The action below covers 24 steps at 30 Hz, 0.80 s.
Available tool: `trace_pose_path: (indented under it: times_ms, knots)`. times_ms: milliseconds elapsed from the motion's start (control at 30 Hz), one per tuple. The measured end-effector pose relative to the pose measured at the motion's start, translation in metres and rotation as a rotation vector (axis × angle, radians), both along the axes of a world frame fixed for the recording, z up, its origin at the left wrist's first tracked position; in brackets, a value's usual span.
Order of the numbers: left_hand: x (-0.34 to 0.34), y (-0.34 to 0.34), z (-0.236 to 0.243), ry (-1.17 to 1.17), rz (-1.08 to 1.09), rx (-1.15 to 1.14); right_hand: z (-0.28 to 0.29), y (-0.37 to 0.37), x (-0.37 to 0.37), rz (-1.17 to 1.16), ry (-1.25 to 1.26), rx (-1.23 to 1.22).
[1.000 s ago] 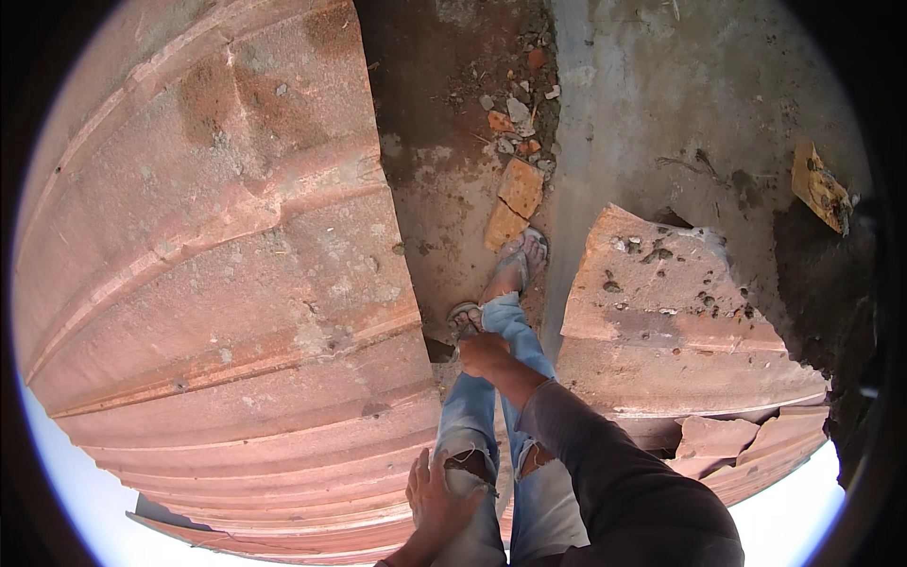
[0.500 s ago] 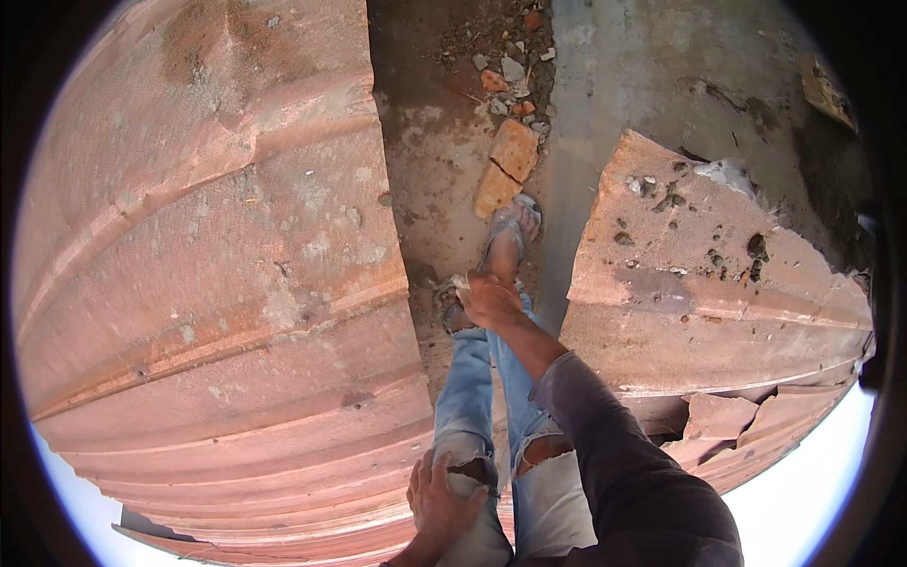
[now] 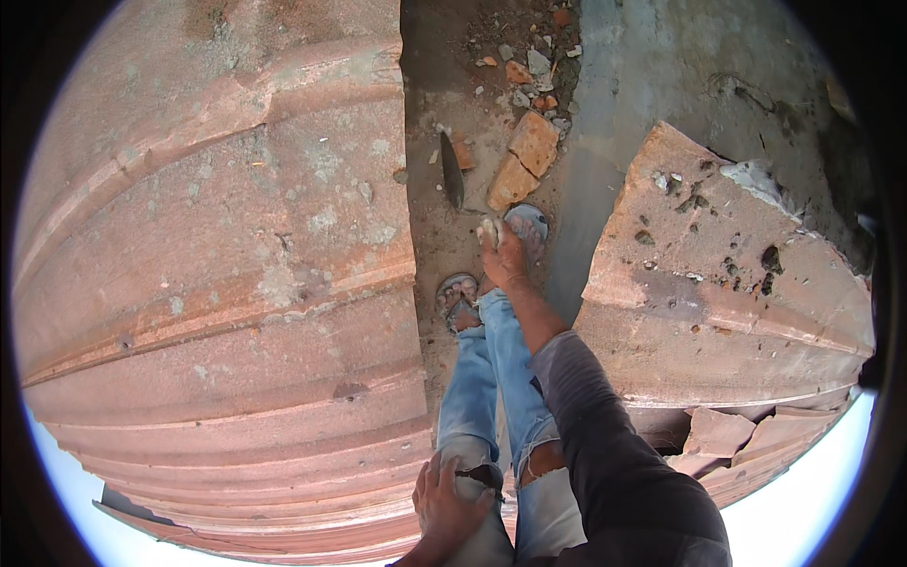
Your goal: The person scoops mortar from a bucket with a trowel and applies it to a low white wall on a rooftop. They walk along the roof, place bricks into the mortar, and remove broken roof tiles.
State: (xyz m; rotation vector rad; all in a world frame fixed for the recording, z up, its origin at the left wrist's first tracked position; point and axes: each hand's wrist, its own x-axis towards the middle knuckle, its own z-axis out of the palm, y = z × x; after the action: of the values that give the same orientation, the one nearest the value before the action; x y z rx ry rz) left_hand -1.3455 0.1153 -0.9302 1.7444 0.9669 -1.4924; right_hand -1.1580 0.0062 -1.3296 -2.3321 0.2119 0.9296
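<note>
A trowel with a dark pointed blade [image 3: 452, 172] and a pale handle is in my right hand [image 3: 506, 257], whose fingers wrap the handle just ahead of my feet. The blade hangs low over the dirt strip, pointing away from me; whether it touches the ground I cannot tell. Two broken brick pieces [image 3: 525, 157] lie right of the blade, and a smaller reddish piece [image 3: 463, 151] shows beside it. My left hand [image 3: 446, 501] lies over the left knee of my torn jeans [image 3: 472, 402], fingers stretched out and holding nothing.
Large rusty corrugated metal sheets [image 3: 217, 283] cover the left side. Another rusty sheet [image 3: 718, 283], scattered with dark clods, lies on the right, its edge jagged. Rubble [image 3: 539, 66] runs along a grey concrete surface [image 3: 652, 57]. My sandalled feet [image 3: 460, 295] stand in the narrow dirt strip.
My right hand has moved forward and slightly right, and the trowel blade now shows ahead of it. My left hand stays on the knee. The view has shifted a little.
</note>
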Motion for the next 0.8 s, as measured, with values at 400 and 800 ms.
trace_pose_path:
  times_ms: [400, 800]
  knots:
    - [-0.001, 0.002, 0.002, -0.031, -0.085, 0.000, 0.076, 0.009, -0.026, 0.229, 0.387, -0.292]
    - [-0.004, -0.001, 0.005, -0.045, -0.056, 0.017, 0.046, 0.006, -0.062, 0.054, 0.220, -0.221]
